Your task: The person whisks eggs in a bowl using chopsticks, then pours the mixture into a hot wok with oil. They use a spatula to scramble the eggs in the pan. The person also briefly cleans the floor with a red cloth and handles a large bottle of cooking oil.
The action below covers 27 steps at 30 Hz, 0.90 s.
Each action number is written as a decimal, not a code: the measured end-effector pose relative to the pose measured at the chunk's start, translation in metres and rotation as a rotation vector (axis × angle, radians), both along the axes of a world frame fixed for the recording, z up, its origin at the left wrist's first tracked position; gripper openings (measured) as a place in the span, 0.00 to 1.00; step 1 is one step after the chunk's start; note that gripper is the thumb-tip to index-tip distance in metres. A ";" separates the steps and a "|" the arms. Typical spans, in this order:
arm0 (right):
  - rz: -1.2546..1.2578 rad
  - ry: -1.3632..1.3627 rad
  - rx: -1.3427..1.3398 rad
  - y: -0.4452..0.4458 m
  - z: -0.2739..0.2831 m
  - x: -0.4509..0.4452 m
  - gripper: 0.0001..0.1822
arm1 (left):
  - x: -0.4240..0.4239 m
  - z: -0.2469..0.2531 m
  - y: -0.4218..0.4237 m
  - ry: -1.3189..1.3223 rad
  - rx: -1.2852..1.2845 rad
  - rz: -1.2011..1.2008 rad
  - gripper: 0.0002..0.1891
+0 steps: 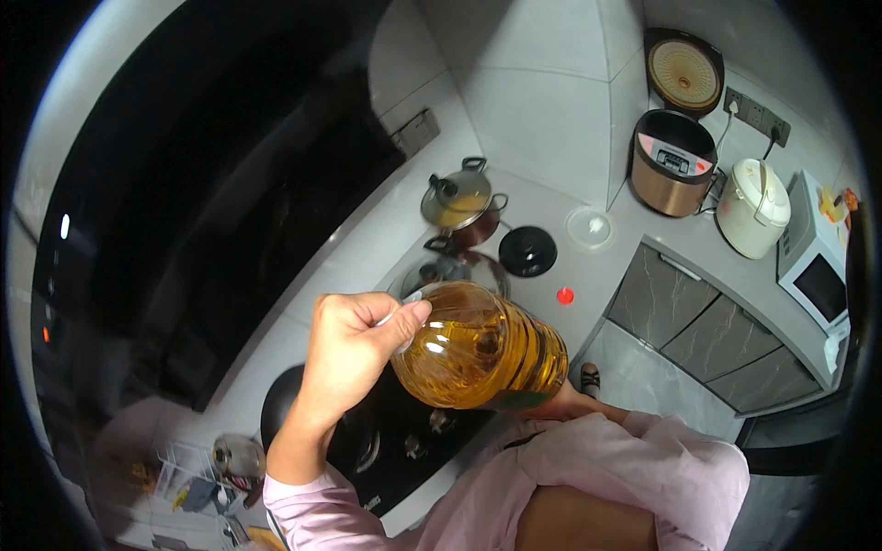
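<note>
A large clear plastic bottle of golden oil (475, 351) is tilted in front of me. My left hand (355, 337) grips its pale handle near the neck. Under the bottle's far end, at the right, my right hand (568, 405) holds it from below, its fingers mostly hidden. Beyond the bottle lies a glass lid with a dark knob (441, 272), partly hidden by it. The bottle's mouth is not visible. A red cap (565, 296) lies on the grey countertop (534, 196) to the right.
A lidded pot (458, 200) stands near the back wall, by a black lid (528, 251) and a clear round lid (590, 227). An open rice cooker (672, 172), a white cooker (752, 206) and a microwave (816, 262) line the right counter. The black hob (393, 441) lies below my left arm, the dark range hood (207, 172) at left.
</note>
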State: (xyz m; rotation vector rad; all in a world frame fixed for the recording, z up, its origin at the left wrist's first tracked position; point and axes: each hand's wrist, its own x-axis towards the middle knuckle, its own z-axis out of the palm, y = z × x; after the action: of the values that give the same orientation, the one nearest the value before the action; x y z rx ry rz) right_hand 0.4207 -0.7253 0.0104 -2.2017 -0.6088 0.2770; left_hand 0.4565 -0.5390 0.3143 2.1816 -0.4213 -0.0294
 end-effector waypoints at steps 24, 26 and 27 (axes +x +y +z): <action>-0.646 1.464 1.953 -0.224 -0.072 0.345 0.48 | 0.339 -0.005 -0.301 0.220 0.330 0.016 0.19; -0.652 1.488 1.903 -0.226 -0.095 0.367 0.46 | 0.354 -0.014 -0.311 0.246 0.358 0.030 0.18; -0.649 1.500 1.874 -0.226 -0.102 0.373 0.45 | 0.363 -0.020 -0.313 0.265 0.369 0.039 0.18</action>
State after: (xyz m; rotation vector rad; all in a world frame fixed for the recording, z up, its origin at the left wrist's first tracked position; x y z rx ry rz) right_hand 0.7941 -0.9515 -0.0917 0.0270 0.6021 0.5369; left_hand 0.8190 -0.8519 0.2946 2.5022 -0.2345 -0.3991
